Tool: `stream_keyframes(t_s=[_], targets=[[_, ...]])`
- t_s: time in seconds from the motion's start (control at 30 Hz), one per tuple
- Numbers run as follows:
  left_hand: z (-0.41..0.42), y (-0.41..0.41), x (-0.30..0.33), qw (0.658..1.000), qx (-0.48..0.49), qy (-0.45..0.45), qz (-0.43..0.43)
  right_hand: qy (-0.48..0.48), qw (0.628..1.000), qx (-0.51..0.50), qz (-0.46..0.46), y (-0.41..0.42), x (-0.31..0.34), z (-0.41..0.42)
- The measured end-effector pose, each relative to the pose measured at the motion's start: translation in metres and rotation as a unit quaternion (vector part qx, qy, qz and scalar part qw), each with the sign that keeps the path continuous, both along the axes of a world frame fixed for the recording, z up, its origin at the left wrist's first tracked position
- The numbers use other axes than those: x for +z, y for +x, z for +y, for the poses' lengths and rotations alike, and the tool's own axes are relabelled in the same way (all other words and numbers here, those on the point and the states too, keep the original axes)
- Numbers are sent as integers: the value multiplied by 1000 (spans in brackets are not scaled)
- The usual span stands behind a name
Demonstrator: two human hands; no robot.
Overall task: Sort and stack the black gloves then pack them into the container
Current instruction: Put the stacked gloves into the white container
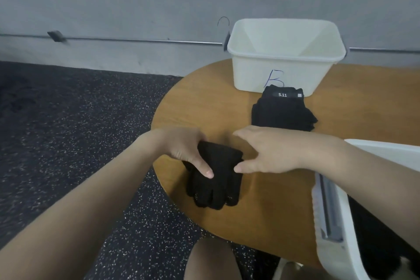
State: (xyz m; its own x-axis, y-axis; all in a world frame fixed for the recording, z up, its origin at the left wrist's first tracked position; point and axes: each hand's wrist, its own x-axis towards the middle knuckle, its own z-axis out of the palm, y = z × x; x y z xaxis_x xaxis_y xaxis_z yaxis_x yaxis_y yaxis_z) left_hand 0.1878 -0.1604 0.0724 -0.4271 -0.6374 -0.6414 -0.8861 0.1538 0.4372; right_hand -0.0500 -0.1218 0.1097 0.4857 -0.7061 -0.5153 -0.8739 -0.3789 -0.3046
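Head view: both hands work on a stack of black gloves [216,179] at the left edge of the round wooden table [284,207]. Left hand [184,145] grips the cuff end of the stack, fingers curled over the far edge and thumb pressed on top. Right hand [266,150] pinches the stack's right cuff corner with its thumb, fingers curved above. A second glove stack [284,112], labelled 5.11, lies toward the far edge, touching the white container [281,57] marked B. Another white bin [336,223] sits at the right edge.
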Motion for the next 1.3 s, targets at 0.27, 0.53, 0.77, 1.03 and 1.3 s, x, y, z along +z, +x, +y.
stream_keyframes(t_s=[0.27, 0.53, 0.77, 1.03, 1.3], targets=[[50, 2, 15, 992, 51, -96, 64, 38, 998, 17, -50, 14, -6, 5], [100, 6, 61, 971, 59, -211, 91, 11, 991, 16, -134, 36, 22, 40], [144, -12, 111, 940, 82, -282, 173, -57, 968, -10, -244, 2, 69, 88], [191, -80, 143, 897, 79, -260, 350, -164, 918, -88, -351, -78, 109, 157], [211, -176, 145, 896, -17, -211, 390, -168, 870, -203, -416, -172, 113, 221]])
